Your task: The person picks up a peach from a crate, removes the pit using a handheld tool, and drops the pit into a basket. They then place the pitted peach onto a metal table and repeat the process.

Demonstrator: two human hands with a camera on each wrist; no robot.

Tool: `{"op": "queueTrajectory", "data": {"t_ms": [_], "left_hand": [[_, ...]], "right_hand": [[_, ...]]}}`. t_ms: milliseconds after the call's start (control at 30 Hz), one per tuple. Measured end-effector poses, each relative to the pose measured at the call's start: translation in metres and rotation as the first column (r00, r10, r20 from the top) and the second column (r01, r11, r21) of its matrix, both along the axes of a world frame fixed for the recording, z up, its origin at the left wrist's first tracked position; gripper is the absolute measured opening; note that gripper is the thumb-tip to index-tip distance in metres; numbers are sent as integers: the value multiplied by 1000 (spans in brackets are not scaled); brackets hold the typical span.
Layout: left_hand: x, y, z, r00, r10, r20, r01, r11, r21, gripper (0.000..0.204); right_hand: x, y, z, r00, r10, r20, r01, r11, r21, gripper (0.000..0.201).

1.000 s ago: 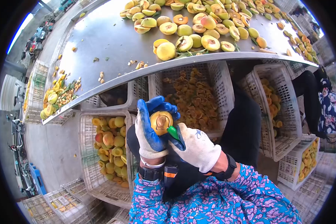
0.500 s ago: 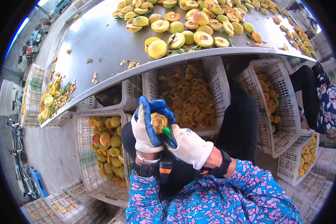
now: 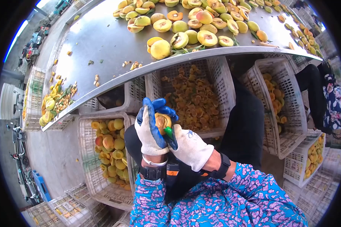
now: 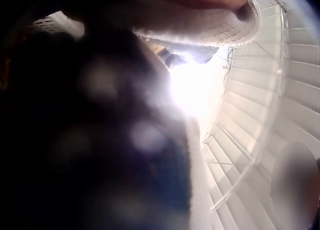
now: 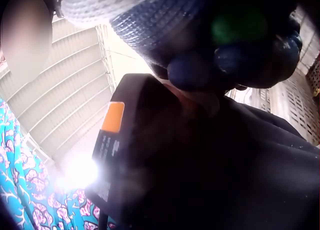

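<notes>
In the head view the left hand (image 3: 151, 130), in a white and blue glove, cups a halved yellow fruit (image 3: 163, 122) with its cut face and brown pit up. The gloved right hand (image 3: 191, 145) grips a small green-handled tool (image 3: 169, 132) against the fruit's lower right edge. The tool's tip is too small to make out. The green handle (image 5: 240, 26) shows dimly between blue glove fingers in the right wrist view. The left wrist view is mostly dark, with white glove fabric (image 4: 200, 27) along its top.
A metal table (image 3: 102, 45) across the front bears many halved fruits (image 3: 207, 38). Below it stands a crate (image 3: 227, 87) of cut pieces. Another crate (image 3: 85, 151) of yellow fruit is at the left, and more crates (image 3: 291, 113) stand at the right, near another person's legs (image 3: 310, 83).
Both hands have shifted slightly left in the head view along with the fruit and tool. The left hand's palm shows less than a second ago. The grip on both things is unchanged.
</notes>
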State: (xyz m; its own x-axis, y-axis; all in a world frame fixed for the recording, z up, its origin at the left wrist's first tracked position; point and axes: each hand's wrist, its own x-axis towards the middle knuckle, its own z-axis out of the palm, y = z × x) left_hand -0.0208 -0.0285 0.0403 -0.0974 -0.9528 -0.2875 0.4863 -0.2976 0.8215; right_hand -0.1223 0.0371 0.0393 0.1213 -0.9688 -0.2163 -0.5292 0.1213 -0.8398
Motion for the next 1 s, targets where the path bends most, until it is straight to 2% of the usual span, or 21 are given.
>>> {"op": "queueTrajectory", "data": {"t_ms": [100,200,233,333,433,467,533,567,667,767,867,1000], "left_hand": [[0,-1,-1,999,-20,49,20,1000,14,52],[0,-3,-3,999,-39,28,39,999,30,52],[-1,-4,-3,999,-47,20,46,998,48,52],[-1,-3,-5,994,-89,63,87,995,48,51],[-4,2,-2,987,-101,128,100,995,11,52],[-6,2,-1,985,-97,145,99,995,-7,53],[-5,1,-4,994,-112,14,112,993,26,52],[-4,1,-5,992,-116,-51,118,992,46,52],[-10,2,2,999,-42,3,42,998,-36,52],[-7,1,-1,1000,-13,-14,12,999,-31,51],[-3,-3,-4,998,5,60,0,997,-76,51],[-2,-4,-9,999,24,44,-19,993,-113,50]], "right_hand": [[0,-3,-6,1000,11,8,-11,999,45,30],[-8,-7,-15,994,86,67,-83,995,-49,29],[-11,-7,-11,996,71,56,-72,997,27,27],[-16,-6,-5,996,55,66,-58,997,46,25],[-26,-3,-12,939,150,310,-120,986,-113,25],[-25,-2,-11,952,105,289,-98,994,-39,25],[-17,0,-8,971,26,236,-52,993,106,24],[-15,0,-7,983,8,183,-24,996,87,25],[-9,1,-4,999,-47,16,46,998,30,28],[-1,1,-16,997,-61,50,63,997,-34,29],[1,-3,-4,998,-66,23,65,998,16,29],[5,-3,-9,995,-91,40,92,996,-15,28]]}}
